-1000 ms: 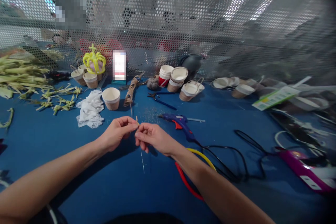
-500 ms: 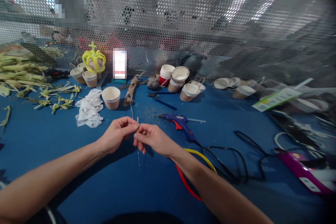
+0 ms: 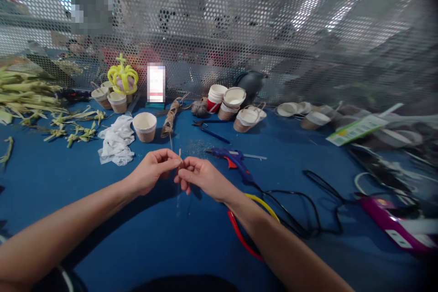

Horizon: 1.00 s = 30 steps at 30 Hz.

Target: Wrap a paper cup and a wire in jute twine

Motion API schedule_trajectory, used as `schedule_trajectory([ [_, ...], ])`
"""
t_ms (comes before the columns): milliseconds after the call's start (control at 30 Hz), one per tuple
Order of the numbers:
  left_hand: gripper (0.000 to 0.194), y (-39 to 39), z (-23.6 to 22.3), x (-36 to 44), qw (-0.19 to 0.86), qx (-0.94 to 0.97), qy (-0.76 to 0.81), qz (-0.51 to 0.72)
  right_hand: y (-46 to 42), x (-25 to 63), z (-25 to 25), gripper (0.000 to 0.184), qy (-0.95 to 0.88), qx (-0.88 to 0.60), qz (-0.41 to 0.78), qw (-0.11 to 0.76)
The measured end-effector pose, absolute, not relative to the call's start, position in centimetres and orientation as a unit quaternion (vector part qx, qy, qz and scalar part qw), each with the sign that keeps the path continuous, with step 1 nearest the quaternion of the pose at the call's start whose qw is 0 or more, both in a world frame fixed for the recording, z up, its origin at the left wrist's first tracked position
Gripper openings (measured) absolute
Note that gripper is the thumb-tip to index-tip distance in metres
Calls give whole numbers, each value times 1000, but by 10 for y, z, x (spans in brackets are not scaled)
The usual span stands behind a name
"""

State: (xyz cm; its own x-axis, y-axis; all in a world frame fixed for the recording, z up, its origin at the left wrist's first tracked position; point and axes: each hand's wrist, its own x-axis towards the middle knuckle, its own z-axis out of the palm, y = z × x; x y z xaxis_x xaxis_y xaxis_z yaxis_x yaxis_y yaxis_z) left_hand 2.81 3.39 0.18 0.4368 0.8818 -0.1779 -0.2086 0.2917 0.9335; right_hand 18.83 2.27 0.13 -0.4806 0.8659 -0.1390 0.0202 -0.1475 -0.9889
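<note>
My left hand (image 3: 155,169) and my right hand (image 3: 200,175) meet above the blue table, fingertips pinched together. Between them is a strand of brown twine (image 3: 179,152), whose short tip pokes up over the fingers. The rest of what they pinch is covered by the fingers, and a thin, faint strand hangs below. Just beyond, a wound bundle of twine (image 3: 170,119) lies with a line running toward my hands. To its left stands a paper cup wrapped in burlap (image 3: 145,128), beside crumpled white cloth (image 3: 117,139). A blue glue gun (image 3: 236,160) rests right of my hands.
Pliers (image 3: 214,130) and several more cups (image 3: 247,119) sit along the perforated metal screen (image 3: 205,45). Dried stalks (image 3: 23,89) are heaped at left. A yellow crown (image 3: 122,78) stands on cups. Black cable (image 3: 313,210) and a purple power strip (image 3: 383,223) lie at right.
Both hands have risen very slightly, still pinched together on the twine. The view has shifted a little, and the things on the table have stayed put.
</note>
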Motion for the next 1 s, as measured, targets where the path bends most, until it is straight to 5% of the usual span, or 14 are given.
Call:
schedule_trajectory([
  [333, 21, 33, 2, 29, 725, 513, 379, 260, 27, 192, -3, 21, -531, -392, 646, 382],
  [1000, 18, 32, -2, 30, 560, 634, 452, 283, 24, 188, -1, 22, -584, -474, 543, 373],
])
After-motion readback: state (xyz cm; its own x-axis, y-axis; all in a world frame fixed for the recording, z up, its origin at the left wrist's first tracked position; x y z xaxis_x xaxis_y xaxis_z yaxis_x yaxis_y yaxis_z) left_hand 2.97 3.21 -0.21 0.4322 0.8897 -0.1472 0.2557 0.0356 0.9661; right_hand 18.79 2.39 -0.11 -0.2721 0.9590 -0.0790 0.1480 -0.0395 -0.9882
